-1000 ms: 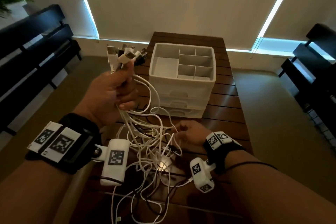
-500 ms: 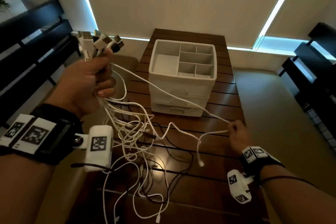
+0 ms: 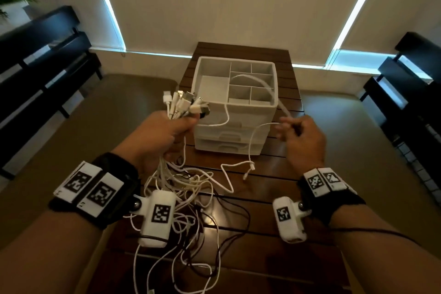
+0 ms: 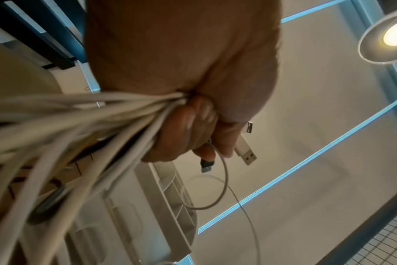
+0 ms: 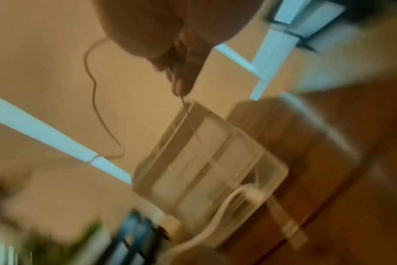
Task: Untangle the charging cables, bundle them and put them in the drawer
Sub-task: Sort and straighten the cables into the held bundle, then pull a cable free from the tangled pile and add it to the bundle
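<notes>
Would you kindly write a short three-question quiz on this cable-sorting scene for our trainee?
1. True or false: the left hand grips a bunch of cable plugs.
2. What does the right hand pinch? A) a black cable B) a single white cable C) a drawer handle
3. Fill in: the white cable loops over the open top of the white ____.

Key: 1 true; 2 B; 3 drawer unit.
</notes>
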A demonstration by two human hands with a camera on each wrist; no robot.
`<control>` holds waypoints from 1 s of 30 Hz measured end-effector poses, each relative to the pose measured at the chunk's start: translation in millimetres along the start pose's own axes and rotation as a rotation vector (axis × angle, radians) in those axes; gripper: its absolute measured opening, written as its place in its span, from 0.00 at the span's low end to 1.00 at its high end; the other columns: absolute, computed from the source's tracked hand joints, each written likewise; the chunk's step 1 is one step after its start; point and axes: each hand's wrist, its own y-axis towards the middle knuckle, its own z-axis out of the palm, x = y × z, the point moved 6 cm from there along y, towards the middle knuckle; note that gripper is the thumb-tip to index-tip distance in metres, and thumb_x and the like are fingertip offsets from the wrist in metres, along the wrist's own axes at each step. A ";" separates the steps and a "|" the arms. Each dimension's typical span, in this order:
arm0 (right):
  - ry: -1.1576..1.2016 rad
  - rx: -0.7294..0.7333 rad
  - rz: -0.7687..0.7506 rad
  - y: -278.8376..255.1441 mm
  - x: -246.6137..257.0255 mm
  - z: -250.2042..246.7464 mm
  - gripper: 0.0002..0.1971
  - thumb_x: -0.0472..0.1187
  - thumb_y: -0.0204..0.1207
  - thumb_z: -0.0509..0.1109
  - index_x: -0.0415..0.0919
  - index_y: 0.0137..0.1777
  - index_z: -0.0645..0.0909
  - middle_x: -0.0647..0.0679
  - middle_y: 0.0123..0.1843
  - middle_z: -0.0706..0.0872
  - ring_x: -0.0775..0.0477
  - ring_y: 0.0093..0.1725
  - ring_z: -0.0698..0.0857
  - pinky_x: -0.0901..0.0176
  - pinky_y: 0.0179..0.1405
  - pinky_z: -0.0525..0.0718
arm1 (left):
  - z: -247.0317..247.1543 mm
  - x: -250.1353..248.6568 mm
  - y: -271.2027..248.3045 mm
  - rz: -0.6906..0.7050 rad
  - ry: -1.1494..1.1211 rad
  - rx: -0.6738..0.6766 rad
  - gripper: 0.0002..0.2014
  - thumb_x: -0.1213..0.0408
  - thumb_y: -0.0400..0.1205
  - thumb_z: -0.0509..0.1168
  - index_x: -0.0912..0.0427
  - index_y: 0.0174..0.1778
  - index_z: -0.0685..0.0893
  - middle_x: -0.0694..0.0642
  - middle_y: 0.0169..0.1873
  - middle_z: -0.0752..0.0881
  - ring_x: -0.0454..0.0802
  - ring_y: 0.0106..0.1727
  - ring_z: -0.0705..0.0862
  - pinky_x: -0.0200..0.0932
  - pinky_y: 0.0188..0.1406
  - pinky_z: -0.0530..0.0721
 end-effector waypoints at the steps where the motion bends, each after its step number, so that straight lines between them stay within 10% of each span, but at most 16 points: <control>1: -0.185 0.126 -0.075 -3.6 5.4 8.9 0.04 0.38 0.81 0.67 0.46 0.47 0.81 0.54 0.41 0.86 0.59 0.37 0.85 0.73 0.31 0.80 | 2.0 -0.6 -1.3 -0.008 -0.021 0.011 0.12 0.63 0.84 0.63 0.57 0.33 0.75 0.46 0.16 0.63 0.42 0.15 0.59 0.31 0.13 0.59; 11: -0.647 0.421 -0.280 -52.8 -38.5 25.4 0.07 0.32 0.71 0.70 0.44 0.43 0.85 0.49 0.39 0.82 0.45 0.39 0.81 0.63 0.32 0.69 | -11.1 -51.3 3.6 0.187 -0.178 -0.001 0.15 0.53 0.81 0.65 0.59 0.55 0.87 0.46 0.17 0.57 0.40 0.16 0.55 0.30 0.15 0.57; 16: -0.950 0.770 0.039 -71.5 -77.3 33.8 0.05 0.42 0.77 0.68 0.43 0.48 0.84 0.49 0.45 0.86 0.46 0.50 0.87 0.62 0.40 0.79 | -0.3 -93.2 -4.4 0.277 -0.156 0.134 0.14 0.51 0.77 0.64 0.59 0.43 0.82 0.46 0.15 0.59 0.40 0.14 0.57 0.31 0.15 0.56; 22: -0.300 0.358 -0.199 -30.7 33.6 18.4 0.26 0.38 0.70 0.76 0.55 0.68 0.75 0.60 0.62 0.79 0.58 0.61 0.80 0.63 0.57 0.80 | 19.5 -118.3 -7.6 0.354 -0.118 0.181 0.14 0.53 0.82 0.63 0.59 0.37 0.76 0.49 0.19 0.60 0.42 0.16 0.58 0.37 0.19 0.52; 27: 0.213 0.725 -0.252 -45.3 158.0 28.2 0.45 0.52 0.62 0.83 0.64 0.77 0.63 0.67 0.71 0.76 0.68 0.72 0.72 0.64 0.70 0.72 | 49.5 -138.7 -5.3 0.442 -0.212 0.251 0.17 0.53 0.82 0.65 0.54 0.31 0.69 0.48 0.18 0.60 0.43 0.17 0.57 0.34 0.17 0.55; 30: 0.129 0.727 -0.228 -46.3 164.0 52.8 0.36 0.53 0.61 0.83 0.57 0.69 0.73 0.59 0.64 0.84 0.61 0.63 0.82 0.52 0.64 0.82 | 66.8 -139.7 -2.0 0.459 -0.316 0.241 0.16 0.55 0.82 0.66 0.53 0.31 0.70 0.47 0.18 0.61 0.43 0.17 0.57 0.34 0.15 0.58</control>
